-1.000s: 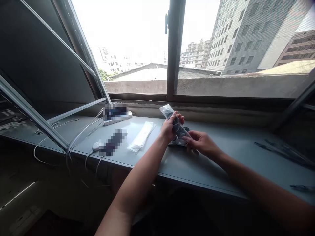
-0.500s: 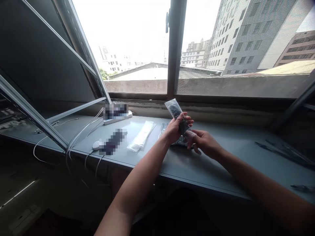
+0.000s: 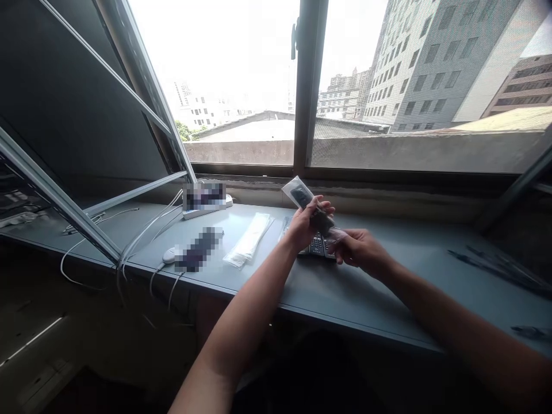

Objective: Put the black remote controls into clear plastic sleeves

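A dark remote control in a clear plastic sleeve is held above the table, tilted with its far end up and to the left. My left hand is closed around its middle, thumb on top. At the near end, my right hand pinches the bunched plastic of the sleeve. Below both hands lie several dark remote controls with keypads, partly hidden by the hands. A flat stack of clear plastic sleeves lies to the left of my left forearm.
A white power strip and a round white charger with cables sit at the left, near blurred-out items. A metal frame stands on the table's left side. Dark thin items lie at the right. The window is behind.
The sleeved remote control has tilted slightly further left and lower at its far end. My right hand has shifted a little, its fingers drawn in closer, and more of the keypads below shows.
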Demonstrator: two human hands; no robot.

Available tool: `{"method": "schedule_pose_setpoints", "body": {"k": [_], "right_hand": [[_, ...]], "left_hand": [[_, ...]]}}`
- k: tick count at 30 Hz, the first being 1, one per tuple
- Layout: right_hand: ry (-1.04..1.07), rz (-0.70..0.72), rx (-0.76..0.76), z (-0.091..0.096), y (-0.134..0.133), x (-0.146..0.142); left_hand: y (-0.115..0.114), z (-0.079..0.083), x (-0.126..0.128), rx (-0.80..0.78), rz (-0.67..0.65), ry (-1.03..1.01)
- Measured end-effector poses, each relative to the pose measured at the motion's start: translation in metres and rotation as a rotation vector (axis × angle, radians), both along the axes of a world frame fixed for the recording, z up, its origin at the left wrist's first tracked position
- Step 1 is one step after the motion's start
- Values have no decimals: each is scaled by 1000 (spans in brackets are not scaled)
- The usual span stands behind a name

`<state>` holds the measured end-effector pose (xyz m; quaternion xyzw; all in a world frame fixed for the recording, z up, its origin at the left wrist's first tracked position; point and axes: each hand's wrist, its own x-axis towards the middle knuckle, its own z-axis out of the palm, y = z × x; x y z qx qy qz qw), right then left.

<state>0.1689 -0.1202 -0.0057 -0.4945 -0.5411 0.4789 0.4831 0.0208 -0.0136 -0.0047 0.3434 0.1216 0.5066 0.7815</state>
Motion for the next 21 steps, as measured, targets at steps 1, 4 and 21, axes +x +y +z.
{"method": "schedule_pose_setpoints", "body": {"k": [1,4,21], "right_hand": [[3,-5,5,-1,0,0],[-17,-14,13,-4,2,1],[-110,-41,111,-4,-2,1]], "left_hand": [[0,0,0,-7,9,-19],[1,2,1,-36,21,-78],[1,6,-4,-167,-73,-49]]}}
